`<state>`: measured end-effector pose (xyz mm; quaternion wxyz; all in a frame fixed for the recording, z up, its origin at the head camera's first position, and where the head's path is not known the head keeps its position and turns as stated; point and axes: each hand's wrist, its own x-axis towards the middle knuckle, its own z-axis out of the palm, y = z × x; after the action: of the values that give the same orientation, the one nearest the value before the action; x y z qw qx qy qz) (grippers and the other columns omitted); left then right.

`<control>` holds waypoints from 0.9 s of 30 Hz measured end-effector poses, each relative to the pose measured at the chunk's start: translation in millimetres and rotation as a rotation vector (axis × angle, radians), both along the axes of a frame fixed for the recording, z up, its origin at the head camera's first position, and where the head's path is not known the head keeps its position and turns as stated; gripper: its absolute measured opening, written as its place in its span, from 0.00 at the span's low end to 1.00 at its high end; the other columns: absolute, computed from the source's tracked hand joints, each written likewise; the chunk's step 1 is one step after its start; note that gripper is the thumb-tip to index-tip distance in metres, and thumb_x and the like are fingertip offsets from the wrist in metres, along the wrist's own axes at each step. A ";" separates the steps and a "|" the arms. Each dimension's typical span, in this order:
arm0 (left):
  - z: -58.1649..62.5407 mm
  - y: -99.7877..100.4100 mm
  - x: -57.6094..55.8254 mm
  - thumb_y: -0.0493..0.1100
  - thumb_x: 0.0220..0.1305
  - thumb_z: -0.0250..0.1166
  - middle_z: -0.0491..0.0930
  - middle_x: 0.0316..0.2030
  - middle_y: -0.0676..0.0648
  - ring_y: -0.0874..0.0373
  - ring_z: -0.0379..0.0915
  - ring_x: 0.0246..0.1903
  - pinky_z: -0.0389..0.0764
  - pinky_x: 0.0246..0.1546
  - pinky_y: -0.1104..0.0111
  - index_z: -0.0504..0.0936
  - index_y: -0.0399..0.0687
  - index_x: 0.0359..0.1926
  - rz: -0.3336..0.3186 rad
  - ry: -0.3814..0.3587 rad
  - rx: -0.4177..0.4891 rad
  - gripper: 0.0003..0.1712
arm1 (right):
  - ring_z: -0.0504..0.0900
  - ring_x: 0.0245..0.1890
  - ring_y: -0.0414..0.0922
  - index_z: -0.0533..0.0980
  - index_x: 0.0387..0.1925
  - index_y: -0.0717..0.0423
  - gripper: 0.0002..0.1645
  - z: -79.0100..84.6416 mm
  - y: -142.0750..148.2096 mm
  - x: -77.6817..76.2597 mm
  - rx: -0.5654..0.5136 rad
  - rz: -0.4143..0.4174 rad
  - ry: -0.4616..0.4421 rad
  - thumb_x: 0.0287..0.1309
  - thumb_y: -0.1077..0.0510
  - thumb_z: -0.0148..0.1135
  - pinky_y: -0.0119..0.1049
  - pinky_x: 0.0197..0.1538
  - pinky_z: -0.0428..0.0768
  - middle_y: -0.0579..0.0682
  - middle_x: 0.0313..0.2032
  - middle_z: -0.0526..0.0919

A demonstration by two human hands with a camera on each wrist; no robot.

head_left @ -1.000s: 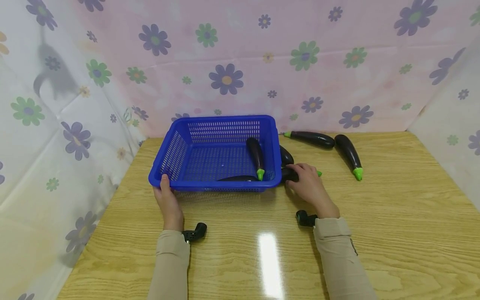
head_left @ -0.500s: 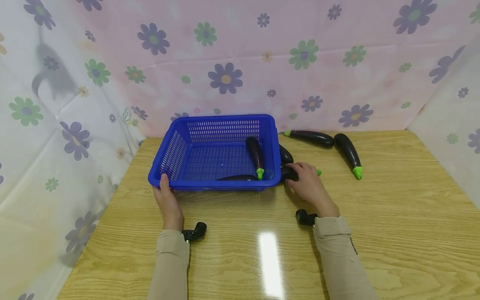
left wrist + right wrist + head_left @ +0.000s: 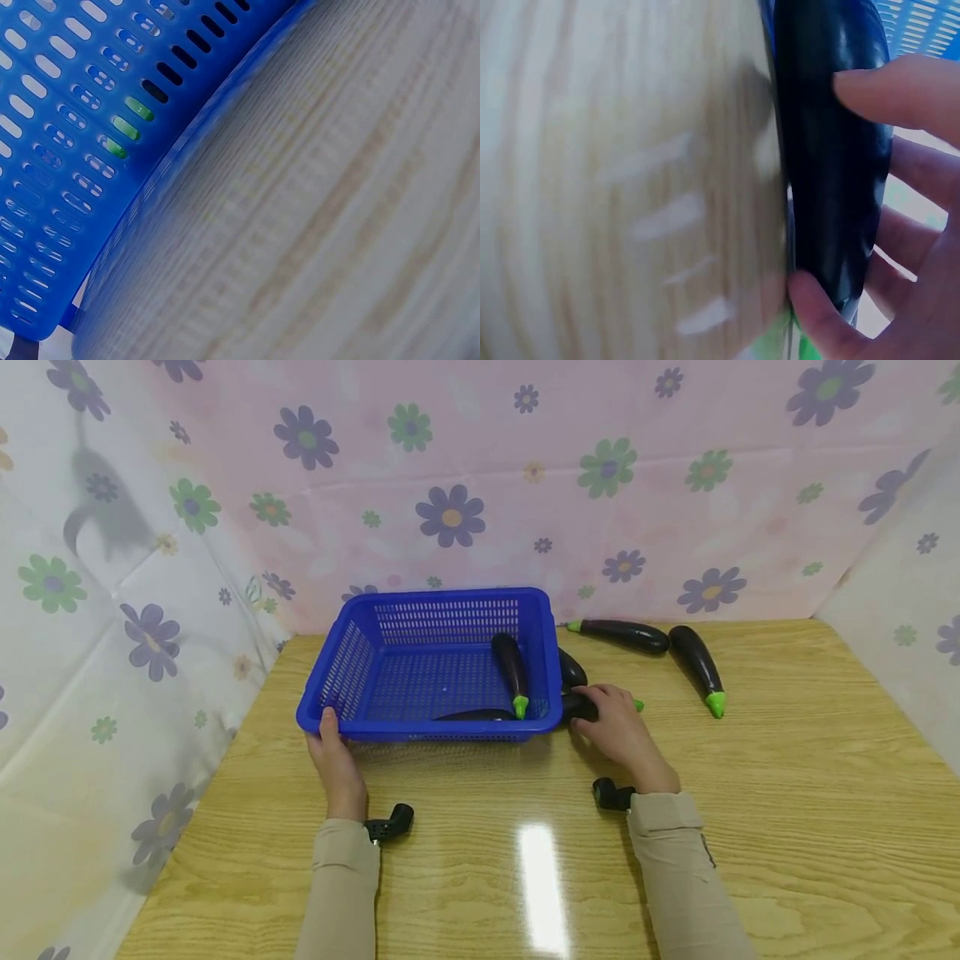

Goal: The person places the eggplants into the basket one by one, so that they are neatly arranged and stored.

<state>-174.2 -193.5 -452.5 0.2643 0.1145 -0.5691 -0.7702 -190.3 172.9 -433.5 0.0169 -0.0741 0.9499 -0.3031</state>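
Note:
My left hand grips the front-left corner of a blue slotted plastic basket, thumb over the rim. Inside the basket, one eggplant lies at the right side and another eggplant along the front wall, partly hidden. In the left wrist view a green stem shows through the slots; the left hand is out of that view. Right of the basket, my right hand holds an eggplant lying on the table, its thumb and fingers on opposite sides. Its green stem end points right.
Another eggplant lies just behind the held one, partly hidden by the basket. Two more, a back eggplant and a right-hand eggplant, lie farther right. A flowered cloth stands behind the wooden table.

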 end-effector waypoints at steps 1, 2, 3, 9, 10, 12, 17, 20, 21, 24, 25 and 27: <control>0.3 0.2 0.0 0.56 0.61 0.53 0.63 0.58 0.48 0.55 0.58 0.57 0.56 0.59 0.63 0.59 0.57 0.62 -0.002 0.002 0.000 0.29 | 0.55 0.57 0.62 0.65 0.58 0.59 0.30 0.1 0.3 0.0 -0.008 -0.005 -0.006 0.52 0.58 0.58 0.58 0.57 0.57 0.65 0.57 0.62; 0.8 0.4 -0.1 0.56 0.61 0.53 0.63 0.58 0.48 0.55 0.58 0.57 0.56 0.59 0.63 0.59 0.57 0.62 -0.003 0.003 0.001 0.29 | 0.55 0.57 0.62 0.65 0.58 0.59 0.30 0.3 0.5 0.2 -0.013 -0.009 -0.013 0.51 0.59 0.59 0.58 0.57 0.57 0.65 0.57 0.61; 1.0 0.4 -0.1 0.56 0.61 0.53 0.63 0.58 0.48 0.55 0.58 0.57 0.56 0.59 0.62 0.59 0.57 0.62 -0.003 0.001 0.003 0.29 | 0.55 0.57 0.62 0.66 0.58 0.58 0.30 0.5 0.6 0.4 -0.020 -0.014 -0.022 0.51 0.60 0.60 0.58 0.56 0.58 0.65 0.56 0.61; 2.4 0.5 0.7 0.55 0.62 0.52 0.62 0.59 0.48 0.55 0.57 0.58 0.55 0.59 0.64 0.58 0.56 0.62 -0.002 -0.014 -0.003 0.29 | 0.55 0.56 0.61 0.68 0.54 0.57 0.28 1.0 -0.1 1.4 -0.045 -0.038 -0.055 0.49 0.61 0.62 0.57 0.55 0.60 0.64 0.55 0.59; 2.9 0.6 1.0 0.55 0.62 0.52 0.62 0.59 0.49 0.56 0.57 0.58 0.55 0.59 0.64 0.58 0.56 0.62 -0.003 -0.016 -0.006 0.29 | 0.54 0.56 0.60 0.69 0.54 0.56 0.27 1.0 -0.2 1.5 -0.047 -0.040 -0.055 0.49 0.62 0.62 0.57 0.55 0.60 0.64 0.55 0.59; 3.1 0.6 1.4 0.56 0.62 0.52 0.62 0.59 0.49 0.56 0.57 0.58 0.55 0.59 0.65 0.58 0.56 0.62 -0.003 -0.019 -0.011 0.29 | 0.54 0.56 0.60 0.69 0.53 0.56 0.26 0.9 -0.1 1.5 -0.054 -0.044 -0.053 0.49 0.62 0.62 0.58 0.55 0.59 0.63 0.56 0.59; 2.5 0.2 0.6 0.57 0.61 0.52 0.62 0.59 0.50 0.58 0.57 0.58 0.55 0.60 0.67 0.57 0.58 0.63 -0.003 -0.023 -0.019 0.30 | 0.55 0.57 0.60 0.68 0.52 0.55 0.27 0.4 1.1 0.4 -0.050 -0.045 -0.032 0.48 0.63 0.62 0.58 0.57 0.58 0.63 0.56 0.61; 2.7 0.4 0.1 0.58 0.61 0.53 0.62 0.59 0.51 0.59 0.56 0.58 0.55 0.60 0.68 0.57 0.59 0.63 -0.001 -0.027 -0.021 0.31 | 0.56 0.56 0.60 0.68 0.52 0.55 0.28 0.7 2.8 -0.5 -0.058 -0.050 -0.021 0.47 0.63 0.62 0.58 0.56 0.59 0.63 0.55 0.63; 2.8 0.6 0.0 0.58 0.61 0.53 0.62 0.59 0.51 0.58 0.56 0.58 0.55 0.60 0.68 0.57 0.58 0.63 0.000 -0.027 -0.020 0.31 | 0.57 0.56 0.60 0.67 0.52 0.55 0.28 1.0 3.3 -0.7 -0.063 -0.054 -0.020 0.47 0.63 0.62 0.58 0.56 0.59 0.63 0.55 0.63; 3.1 1.1 0.3 0.58 0.61 0.52 0.61 0.59 0.50 0.58 0.56 0.58 0.55 0.60 0.68 0.57 0.59 0.63 0.002 -0.034 -0.021 0.31 | 0.57 0.55 0.60 0.66 0.52 0.55 0.29 1.7 5.3 -1.5 -0.088 -0.071 -0.013 0.46 0.62 0.63 0.57 0.56 0.59 0.63 0.54 0.63; 3.2 0.9 0.4 0.57 0.61 0.52 0.61 0.59 0.50 0.58 0.56 0.59 0.55 0.60 0.68 0.57 0.59 0.63 0.002 -0.033 -0.020 0.31 | 0.57 0.55 0.60 0.66 0.52 0.56 0.30 2.0 5.7 -1.7 -0.093 -0.076 -0.009 0.45 0.62 0.63 0.57 0.56 0.59 0.64 0.54 0.62; 3.6 0.6 0.7 0.57 0.62 0.52 0.61 0.59 0.50 0.58 0.56 0.58 0.55 0.60 0.67 0.57 0.58 0.63 0.002 -0.033 -0.019 0.30 | 0.57 0.54 0.61 0.65 0.53 0.57 0.31 3.2 6.2 -1.7 -0.103 -0.087 0.001 0.45 0.62 0.64 0.57 0.56 0.59 0.65 0.53 0.62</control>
<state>-173.5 -192.9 -448.9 0.2569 0.1252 -0.5806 -0.7624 -192.0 179.1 -430.3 -0.0006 -0.0336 0.9354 -0.3521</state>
